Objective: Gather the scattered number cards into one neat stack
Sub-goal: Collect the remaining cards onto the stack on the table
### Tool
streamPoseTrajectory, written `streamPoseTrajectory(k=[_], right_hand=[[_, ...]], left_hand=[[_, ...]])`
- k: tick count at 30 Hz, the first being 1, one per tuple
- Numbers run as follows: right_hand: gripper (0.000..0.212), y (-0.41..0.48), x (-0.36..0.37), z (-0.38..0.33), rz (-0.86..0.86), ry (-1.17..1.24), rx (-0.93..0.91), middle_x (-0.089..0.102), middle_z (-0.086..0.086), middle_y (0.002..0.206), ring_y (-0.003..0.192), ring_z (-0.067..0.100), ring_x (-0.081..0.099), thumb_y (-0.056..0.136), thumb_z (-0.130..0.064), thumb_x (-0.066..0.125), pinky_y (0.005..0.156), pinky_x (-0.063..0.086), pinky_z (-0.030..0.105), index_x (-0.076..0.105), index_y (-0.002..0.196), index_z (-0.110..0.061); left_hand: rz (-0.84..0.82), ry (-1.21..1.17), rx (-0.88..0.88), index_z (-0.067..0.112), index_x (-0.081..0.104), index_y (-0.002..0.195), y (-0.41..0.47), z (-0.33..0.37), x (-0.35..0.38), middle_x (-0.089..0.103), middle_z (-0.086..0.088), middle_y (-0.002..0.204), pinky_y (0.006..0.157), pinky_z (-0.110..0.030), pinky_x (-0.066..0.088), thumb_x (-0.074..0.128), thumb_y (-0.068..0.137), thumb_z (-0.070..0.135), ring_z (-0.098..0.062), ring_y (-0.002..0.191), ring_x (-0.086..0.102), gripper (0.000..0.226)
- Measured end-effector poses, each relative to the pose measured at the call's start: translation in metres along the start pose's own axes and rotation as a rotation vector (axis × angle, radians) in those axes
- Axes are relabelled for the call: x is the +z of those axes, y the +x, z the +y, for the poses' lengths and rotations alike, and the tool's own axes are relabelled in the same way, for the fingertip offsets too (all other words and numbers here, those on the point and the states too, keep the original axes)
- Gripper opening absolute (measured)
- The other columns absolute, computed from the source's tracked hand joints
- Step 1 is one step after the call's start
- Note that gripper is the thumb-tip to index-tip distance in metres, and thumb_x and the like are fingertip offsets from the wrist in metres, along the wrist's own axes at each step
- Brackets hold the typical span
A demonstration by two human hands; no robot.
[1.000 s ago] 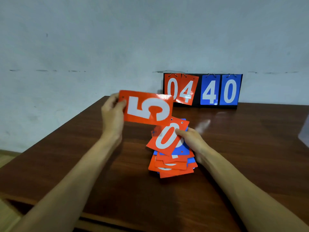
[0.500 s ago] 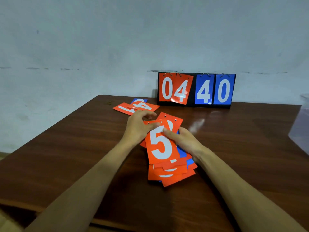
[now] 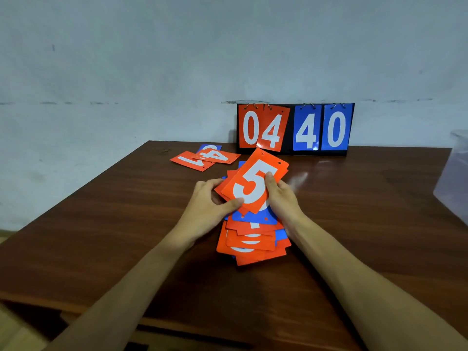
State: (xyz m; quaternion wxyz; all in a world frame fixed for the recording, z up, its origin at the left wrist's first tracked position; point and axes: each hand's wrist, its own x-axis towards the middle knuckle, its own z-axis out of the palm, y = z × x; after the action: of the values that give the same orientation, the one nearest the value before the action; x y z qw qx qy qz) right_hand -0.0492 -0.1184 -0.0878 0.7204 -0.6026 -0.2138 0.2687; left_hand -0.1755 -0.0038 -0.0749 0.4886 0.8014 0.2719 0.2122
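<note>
Two hands hold a number card over a messy pile
Three loose cards [image 3: 202, 158] lie far left; the left hand [image 3: 206, 209] and right hand [image 3: 281, 198] pinch the orange 5 card [image 3: 255, 181] above the pile [image 3: 253, 239] on the table [image 3: 114, 211]

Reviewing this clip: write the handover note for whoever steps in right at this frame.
Left hand and right hand both grip the orange 5 card, held over the messy pile.
Done: most cards are in that pile, but skewed.
Left: three loose cards lie at the table's far left; fetch them, then square the stack.
The scoreboard stands against the wall.
</note>
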Motion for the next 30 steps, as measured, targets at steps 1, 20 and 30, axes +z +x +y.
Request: streamPoseTrajectory(k=[1,20,30], right_hand=[[0.032,0.000,0.000,0.001,0.005,-0.007,-0.005,0.070,0.001,0.089,0.077,0.014,0.069,0.099,-0.040,0.041,0.063,0.058,0.025,0.060,0.107,-0.015],[0.038,0.008,-0.007,0.004,0.154,0.067,-0.090,0.069,-0.003,0.100,0.083,0.010,0.070,0.089,-0.030,0.064,0.058,0.056,0.022,0.055,0.123,-0.017],[0.034,0.010,-0.007,0.005,0.198,0.118,-0.052,0.069,0.002,0.110,0.085,0.012,0.069,0.094,-0.035,0.054,0.060,0.056,0.024,0.055,0.123,-0.017]], left_hand=[[0.002,0.050,0.015,0.025,0.040,0.138,-0.002,0.001,0.002,0.037,0.005,0.131,0.084,-0.029,0.051,0.075,0.072,0.042,-0.006,0.109,0.046,0.076],[-0.066,0.046,-0.080,0.019,0.042,0.133,-0.003,0.007,0.009,0.057,0.004,0.099,0.079,-0.037,0.057,0.078,0.075,0.024,-0.013,0.091,0.062,0.068],[0.090,-0.085,-0.116,0.016,0.055,0.119,-0.002,0.008,0.018,0.065,-0.002,0.096,0.070,-0.036,0.058,0.076,0.077,0.009,-0.015,0.086,0.066,0.047]])
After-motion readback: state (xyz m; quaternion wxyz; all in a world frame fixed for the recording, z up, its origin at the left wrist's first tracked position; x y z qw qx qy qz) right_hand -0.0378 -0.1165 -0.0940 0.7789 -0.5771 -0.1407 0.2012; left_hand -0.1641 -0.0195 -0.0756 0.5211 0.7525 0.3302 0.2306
